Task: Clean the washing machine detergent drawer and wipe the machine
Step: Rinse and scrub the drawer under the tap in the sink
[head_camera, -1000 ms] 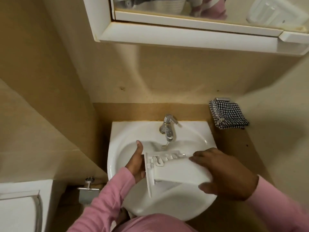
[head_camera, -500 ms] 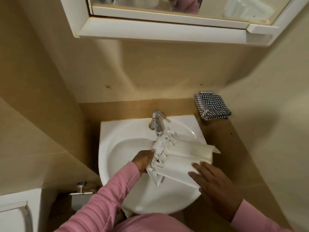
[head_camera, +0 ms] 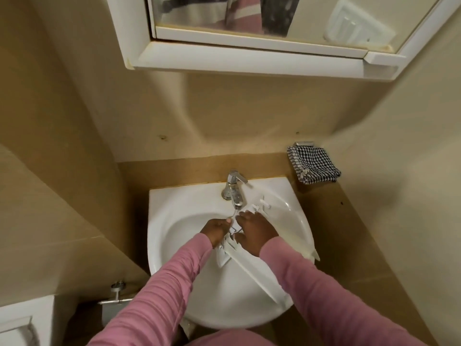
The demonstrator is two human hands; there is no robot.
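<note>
The white plastic detergent drawer (head_camera: 252, 268) lies slantwise in the white sink (head_camera: 159, 221), one end under the chrome tap (head_camera: 233, 188) and the other over the sink's right rim. My left hand (head_camera: 215, 232) grips the drawer's ribbed end from the left with curled fingers. From above, my right hand (head_camera: 254, 232) grips the same end, fingers toward the tap and thumb wrapped on the near side. A thin stream of water falls from the spout onto the drawer between my hands.
A black-and-white checked cloth (head_camera: 313, 167) hangs on the wall to the right of the sink. A white mirror cabinet (head_camera: 249, 58) juts out overhead. A chrome paper holder (head_camera: 114, 298) and a white fixture (head_camera: 15, 323) are at lower left.
My right hand slid from the drawer's far body up to the end near the tap, next to my left hand. The drawer turned and now reaches over the sink's right rim.
</note>
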